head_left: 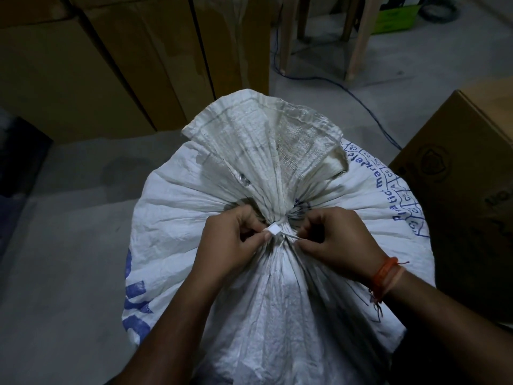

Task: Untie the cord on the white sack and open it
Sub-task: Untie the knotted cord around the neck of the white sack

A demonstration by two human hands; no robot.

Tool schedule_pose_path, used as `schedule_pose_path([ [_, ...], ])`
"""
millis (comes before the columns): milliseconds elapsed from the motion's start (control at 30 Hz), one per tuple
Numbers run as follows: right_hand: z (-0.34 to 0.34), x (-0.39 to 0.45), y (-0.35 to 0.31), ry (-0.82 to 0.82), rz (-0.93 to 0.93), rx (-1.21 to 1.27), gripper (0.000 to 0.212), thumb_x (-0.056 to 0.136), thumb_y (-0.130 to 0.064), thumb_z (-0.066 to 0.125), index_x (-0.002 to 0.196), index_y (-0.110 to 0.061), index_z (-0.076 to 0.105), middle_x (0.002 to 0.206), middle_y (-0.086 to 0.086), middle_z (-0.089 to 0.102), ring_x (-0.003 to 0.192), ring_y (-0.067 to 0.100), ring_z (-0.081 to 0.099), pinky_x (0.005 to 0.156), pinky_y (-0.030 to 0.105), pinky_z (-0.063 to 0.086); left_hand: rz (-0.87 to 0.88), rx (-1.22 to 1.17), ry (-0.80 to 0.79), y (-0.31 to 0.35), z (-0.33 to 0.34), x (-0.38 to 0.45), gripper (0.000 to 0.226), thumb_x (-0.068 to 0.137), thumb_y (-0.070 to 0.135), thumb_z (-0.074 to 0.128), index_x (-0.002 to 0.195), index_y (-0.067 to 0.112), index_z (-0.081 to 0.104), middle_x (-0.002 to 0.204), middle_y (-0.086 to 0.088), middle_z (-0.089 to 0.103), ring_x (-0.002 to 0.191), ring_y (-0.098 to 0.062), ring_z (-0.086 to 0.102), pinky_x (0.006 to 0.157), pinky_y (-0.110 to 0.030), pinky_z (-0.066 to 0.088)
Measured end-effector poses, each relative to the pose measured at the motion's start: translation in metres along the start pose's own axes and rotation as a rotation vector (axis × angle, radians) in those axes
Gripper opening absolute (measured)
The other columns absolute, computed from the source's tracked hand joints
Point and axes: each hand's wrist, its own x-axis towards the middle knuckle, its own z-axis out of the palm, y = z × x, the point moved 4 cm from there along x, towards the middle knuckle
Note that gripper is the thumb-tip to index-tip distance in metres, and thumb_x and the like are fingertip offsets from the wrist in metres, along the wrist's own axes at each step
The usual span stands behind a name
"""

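At the gathered neck of the white sack (277,273), between our two hands, the cord (283,235) lies crosswise, its long axis running left to right. Our left hand (236,243) pinches the end with the small white block; our right hand (336,240) pinches the free tail. Both sit equally near. It looks like a flat plastic tie, still cinched, though dim light blurs it.

The grey floor (69,245) carries the white sack (180,195) under the hands. A cardboard box (458,204) stands right of the right hand (341,240); tall cartons (97,65), chair legs (358,37) and a blue cable (369,112) lie beyond.
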Motion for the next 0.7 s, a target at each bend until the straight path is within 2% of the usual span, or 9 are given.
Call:
schedule_pose_path([
  [133, 0.001, 0.002, -0.001, 0.034, -0.044, 0.087, 0.008, 0.078, -0.025, 0.086, 0.079, -0.021, 0.079, 0.072, -0.006, 0.077, 0.069, 0.006, 0.070, 0.065, 0.016, 0.049, 0.020, -0.026, 0.012, 0.006, 0.000, -0.001, 0.017, 0.078, 0.022, 0.090, 0.078, 0.024, 0.073, 0.072, 0.009, 0.076, 0.070, -0.006, 0.071, 0.065, -0.027, 0.055],
  [267, 0.006, 0.003, -0.003, 0.101, -0.134, 0.102, 0.009, 0.076, -0.018, 0.086, 0.074, -0.021, 0.078, 0.074, -0.008, 0.075, 0.072, 0.007, 0.069, 0.063, 0.013, 0.049, 0.022, -0.061, 0.016, 0.009, -0.001, -0.001, 0.017, 0.078, 0.019, 0.090, 0.085, 0.025, 0.076, 0.074, 0.011, 0.078, 0.074, -0.003, 0.074, 0.070, -0.026, 0.058],
  [367, 0.008, 0.003, -0.001, 0.122, -0.191, 0.107, 0.010, 0.076, -0.023, 0.085, 0.073, -0.024, 0.076, 0.074, -0.008, 0.072, 0.069, 0.004, 0.066, 0.062, 0.018, 0.051, 0.023, -0.070, 0.010, 0.008, 0.000, -0.001, 0.016, 0.078, 0.017, 0.090, 0.084, 0.023, 0.077, 0.074, 0.011, 0.079, 0.074, -0.003, 0.075, 0.069, -0.020, 0.056],
  [500, 0.010, 0.004, -0.003, 0.147, -0.251, 0.072, 0.010, 0.075, -0.027, 0.080, 0.071, -0.022, 0.072, 0.070, -0.009, 0.065, 0.066, 0.003, 0.058, 0.059, 0.017, 0.042, -0.031, -0.126, -0.008, 0.002, 0.004, 0.000, 0.016, 0.077, 0.013, 0.091, 0.081, 0.021, 0.077, 0.077, 0.008, 0.080, 0.074, -0.004, 0.076, 0.071, -0.025, 0.059],
  [700, 0.017, 0.005, -0.003, 0.193, -0.257, 0.065, 0.017, 0.073, -0.018, 0.083, 0.066, -0.021, 0.068, 0.068, -0.007, 0.062, 0.065, 0.006, 0.057, 0.058, 0.018, 0.040, -0.076, -0.186, -0.015, -0.002, 0.008, 0.000, 0.021, 0.075, 0.013, 0.093, 0.077, 0.023, 0.075, 0.076, 0.008, 0.080, 0.073, -0.003, 0.075, 0.070, -0.022, 0.058],
])
